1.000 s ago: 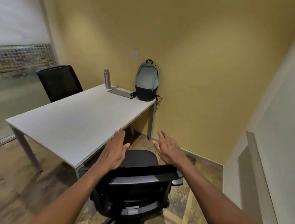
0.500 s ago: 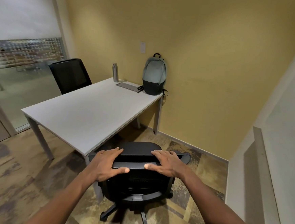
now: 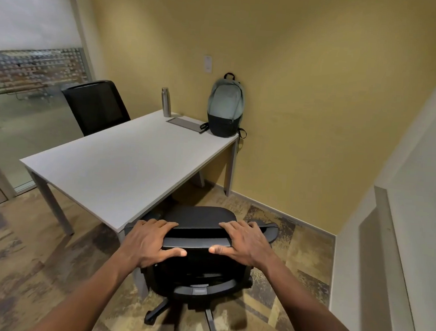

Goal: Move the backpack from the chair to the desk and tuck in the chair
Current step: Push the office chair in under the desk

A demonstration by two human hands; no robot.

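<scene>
A grey-and-black backpack [image 3: 225,108] stands upright on the far right corner of the white desk [image 3: 122,168], leaning against the yellow wall. A black office chair [image 3: 198,242] on castors stands at the desk's near right side, its seat just outside the desk edge. My left hand [image 3: 151,241] grips the top of the chair's backrest on the left, fingers over the top and thumb behind. On the right of the same backrest top, my right hand [image 3: 244,243] holds it the same way.
A steel bottle [image 3: 166,105] and a flat grey pad [image 3: 185,123] lie on the desk near the backpack. A second black chair [image 3: 96,106] stands behind the desk's far side. Glass partition at left, white ledge [image 3: 397,258] at right, yellow wall close ahead.
Both hands came down from above the seat and closed on the backrest top. The chair now sits slightly closer to the desk edge.
</scene>
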